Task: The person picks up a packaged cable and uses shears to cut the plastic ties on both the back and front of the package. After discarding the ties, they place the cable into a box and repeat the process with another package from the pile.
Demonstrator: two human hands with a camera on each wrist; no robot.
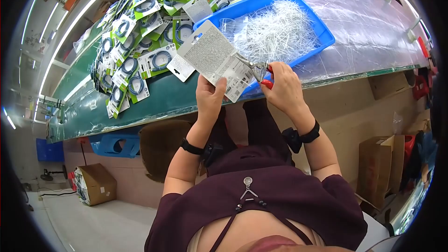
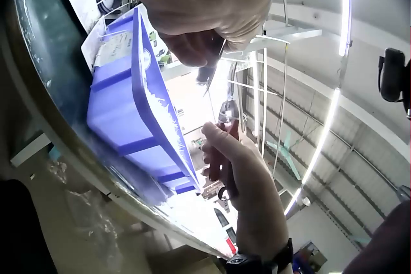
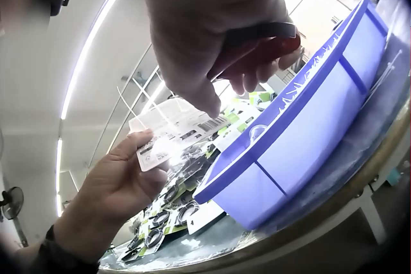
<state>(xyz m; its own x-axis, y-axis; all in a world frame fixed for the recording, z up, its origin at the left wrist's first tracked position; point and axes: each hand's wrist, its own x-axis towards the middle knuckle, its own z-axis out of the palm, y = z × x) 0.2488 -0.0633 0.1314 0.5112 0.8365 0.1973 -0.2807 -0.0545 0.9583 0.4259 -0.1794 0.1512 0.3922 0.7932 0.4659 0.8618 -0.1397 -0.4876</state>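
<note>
My left hand [image 1: 210, 97] holds a printed hang card [image 1: 207, 51] by its lower edge, thumb on the printed face. The card tilts in front of the blue bin, its hang slot at the upper end. In my right hand [image 1: 285, 86] are red-handled pliers [image 1: 254, 67], their metal nose overlapping the card's right edge in the head view. The right wrist view shows the fingers curled round the red handle [image 3: 270, 52], with thin white strips [image 3: 149, 97] standing out near the card. Part of the pliers is hidden behind the right hand.
A blue bin [image 1: 322, 30] full of thin white plastic strips [image 1: 280, 30] stands beyond the hands. To its left, carded coiled cables [image 1: 128, 65] lie heaped on the green table covering [image 1: 79, 112]. Under the table are cardboard boxes [image 1: 100, 184].
</note>
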